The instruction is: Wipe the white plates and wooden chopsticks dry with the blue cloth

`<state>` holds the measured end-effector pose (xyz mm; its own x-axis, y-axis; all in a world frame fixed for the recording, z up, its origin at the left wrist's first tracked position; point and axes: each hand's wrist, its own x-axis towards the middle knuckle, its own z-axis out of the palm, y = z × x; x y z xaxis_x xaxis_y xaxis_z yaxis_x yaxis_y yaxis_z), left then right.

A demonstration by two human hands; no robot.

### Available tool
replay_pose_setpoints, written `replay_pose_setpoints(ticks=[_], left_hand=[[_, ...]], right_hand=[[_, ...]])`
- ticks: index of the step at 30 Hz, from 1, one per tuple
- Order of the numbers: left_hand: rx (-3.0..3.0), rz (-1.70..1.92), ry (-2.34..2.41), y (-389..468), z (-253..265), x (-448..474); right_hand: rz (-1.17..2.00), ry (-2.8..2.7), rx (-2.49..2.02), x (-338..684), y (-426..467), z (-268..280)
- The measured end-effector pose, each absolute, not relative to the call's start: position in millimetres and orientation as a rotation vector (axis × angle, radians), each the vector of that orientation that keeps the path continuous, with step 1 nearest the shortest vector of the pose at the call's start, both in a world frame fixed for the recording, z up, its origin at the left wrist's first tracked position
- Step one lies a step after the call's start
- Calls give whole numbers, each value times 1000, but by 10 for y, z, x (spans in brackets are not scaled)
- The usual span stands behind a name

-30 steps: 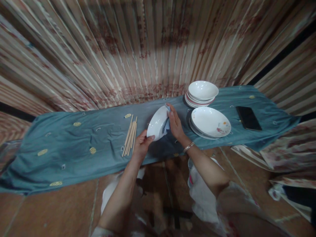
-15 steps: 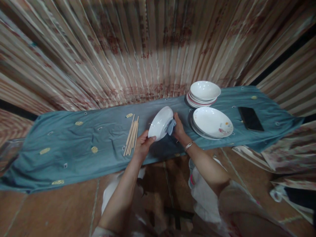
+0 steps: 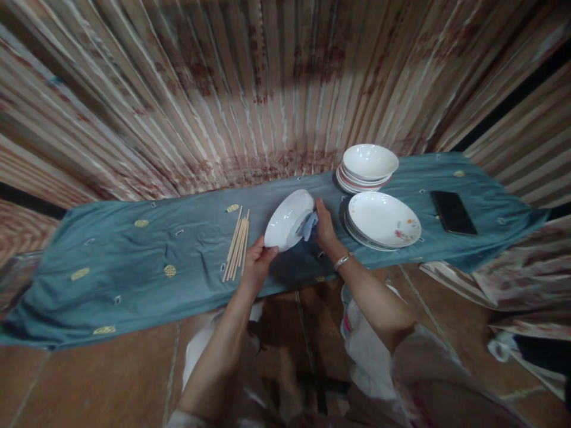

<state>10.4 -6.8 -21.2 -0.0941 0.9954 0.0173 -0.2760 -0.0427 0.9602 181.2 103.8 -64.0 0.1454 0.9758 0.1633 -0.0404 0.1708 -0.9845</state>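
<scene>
A white plate (image 3: 289, 219) is held tilted above the cloth-covered table. My left hand (image 3: 259, 261) grips its lower left rim, thumb on the near side and fingers behind. At the plate's right edge, my right hand (image 3: 325, 227) is closed around a blue-grey cloth (image 3: 309, 226), which presses against the plate. A silver bangle circles the right wrist. Just left of my left hand lie several wooden chopsticks (image 3: 237, 246). To the right of my right hand sits a stack of plates (image 3: 382, 219) with a small floral pattern on the top one.
Behind the plates stands a stack of white bowls (image 3: 370, 163). Farther right lies a black phone (image 3: 453, 212). The narrow table wears a teal cloth (image 3: 134, 255) with yellow motifs, and a striped, patterned curtain (image 3: 250, 89) hangs along its far side.
The plate has shifted slightly left and turned a little in my hands. The cloth in my right hand has moved slightly against it. The stacks and chopsticks stay put.
</scene>
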Motion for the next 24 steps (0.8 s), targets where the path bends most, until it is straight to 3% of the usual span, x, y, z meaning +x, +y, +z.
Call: replay_pose_setpoints(ticks=[9, 24], left_hand=[[1016, 1357, 1018, -87, -277, 171], [1011, 1360, 1068, -71, -377, 214]], right_hand=[[787, -1258, -1178, 1899, 995, -371], [692, -1391, -1150, 1946, 948, -218]])
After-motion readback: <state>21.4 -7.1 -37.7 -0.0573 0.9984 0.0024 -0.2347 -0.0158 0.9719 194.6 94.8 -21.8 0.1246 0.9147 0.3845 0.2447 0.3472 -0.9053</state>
